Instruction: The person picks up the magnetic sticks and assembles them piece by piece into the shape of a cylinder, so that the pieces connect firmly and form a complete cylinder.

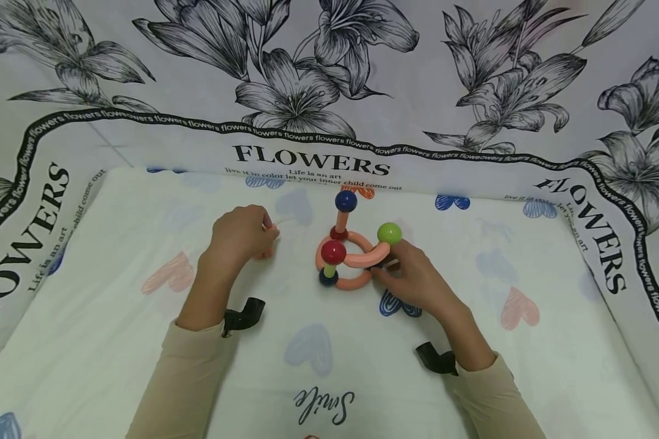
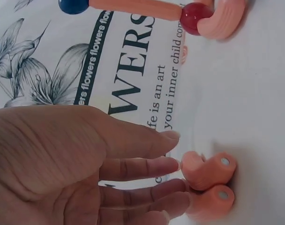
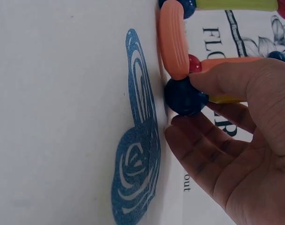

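A ball-and-stick toy structure stands mid-table, its base a ring of curved orange sticks (image 1: 354, 283). From the ring rise a straight orange stick topped by a blue ball (image 1: 346, 201) and a short green stick under a red ball (image 1: 334, 252). A raised curved orange stick (image 1: 367, 258) runs from that red ball to a green ball (image 1: 389, 233). At the ring's right side, my right hand (image 1: 417, 274) pinches a dark blue ball (image 3: 184, 97) between thumb and fingers. My left hand (image 1: 240, 235) reaches loose curved orange sticks (image 2: 210, 168), extended fingertips right at them, thumb apart.
A white cloth with printed hearts (image 1: 309, 349) covers the table. Behind it hangs or rises a flower-print cloth (image 1: 296, 97) with a black lettered band. Black wrist mounts (image 1: 244, 314) stick out from both sleeves near the tabletop.
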`<state>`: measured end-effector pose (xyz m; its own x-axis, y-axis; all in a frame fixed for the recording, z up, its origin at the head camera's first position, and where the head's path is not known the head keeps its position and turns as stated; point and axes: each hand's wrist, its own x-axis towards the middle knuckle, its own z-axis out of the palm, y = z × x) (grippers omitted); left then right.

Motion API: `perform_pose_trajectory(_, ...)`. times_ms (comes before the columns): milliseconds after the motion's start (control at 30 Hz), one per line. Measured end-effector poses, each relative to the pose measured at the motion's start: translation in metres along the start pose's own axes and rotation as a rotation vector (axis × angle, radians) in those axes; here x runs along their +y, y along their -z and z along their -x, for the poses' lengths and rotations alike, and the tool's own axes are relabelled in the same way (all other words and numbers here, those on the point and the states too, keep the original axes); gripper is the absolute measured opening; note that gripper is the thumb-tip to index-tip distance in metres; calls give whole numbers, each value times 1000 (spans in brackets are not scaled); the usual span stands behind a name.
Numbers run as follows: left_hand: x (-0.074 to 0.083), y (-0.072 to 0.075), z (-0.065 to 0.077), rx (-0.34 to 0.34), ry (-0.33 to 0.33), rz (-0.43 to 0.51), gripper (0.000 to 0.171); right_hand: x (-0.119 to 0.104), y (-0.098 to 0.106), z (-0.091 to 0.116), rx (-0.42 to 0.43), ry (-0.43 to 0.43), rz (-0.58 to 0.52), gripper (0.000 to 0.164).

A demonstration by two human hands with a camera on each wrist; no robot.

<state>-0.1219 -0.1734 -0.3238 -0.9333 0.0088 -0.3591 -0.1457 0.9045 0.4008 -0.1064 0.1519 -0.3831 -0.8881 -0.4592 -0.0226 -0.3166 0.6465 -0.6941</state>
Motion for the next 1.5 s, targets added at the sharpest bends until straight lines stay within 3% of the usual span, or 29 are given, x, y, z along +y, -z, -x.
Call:
perform_pose_trajectory(367,9,-10,-3,49,21,26,39,1,-1,0,8,12,22,35)
perform_pose_trajectory(467,13,-13,-5,36,20,12,40,1,0,0,11,13,31,37)
perform_pose_trajectory(733,23,-23,-11,4,-55,-55,35,1,2,-1,19,33,29,36)
perform_pose_trajectory(1033,15,-28,-6,66,-153,-28,36,1,2,0,4,13,32,31)
perform_pose_trajectory(1200,15,-21,0,98,-200,68,39,0,4,1,1,5,40,32)
perform_pose_trajectory(1367,8,-7,1,4,-181,282,50,2,4,0,-3,4,29,33)
perform_pose_trajectory(1500,3,8,3,-20,-189,392,58,2,3,-1,-12,-3,29,32)
